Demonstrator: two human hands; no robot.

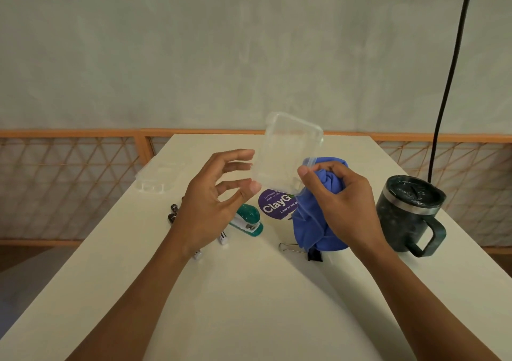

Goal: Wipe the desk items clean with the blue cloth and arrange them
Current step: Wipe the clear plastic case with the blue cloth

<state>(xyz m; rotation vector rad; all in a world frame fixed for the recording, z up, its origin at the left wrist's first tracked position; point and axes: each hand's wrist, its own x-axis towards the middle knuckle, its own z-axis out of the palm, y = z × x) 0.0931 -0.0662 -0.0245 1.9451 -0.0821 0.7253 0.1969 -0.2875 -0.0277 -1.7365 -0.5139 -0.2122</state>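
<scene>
A clear plastic box (288,150) is held tilted in the air over the middle of the white desk (249,291). My right hand (346,203) is closed on the bunched blue cloth (313,227), and its thumb presses the box's lower right corner against the cloth. To the box's left, my left hand (210,205) has its fingers spread, the index tip and thumb tip just at the box's left edge. A green stapler (248,221), several pens (173,214) and a black binder clip (299,248) lie on the desk below my hands.
A second clear plastic piece (156,176) lies at the desk's far left. A purple round sticker (277,204) sits under the box. A dark green lidded mug (407,211) stands at the right. A black cable (448,78) hangs behind it. A wooden lattice rail (69,183) borders the desk.
</scene>
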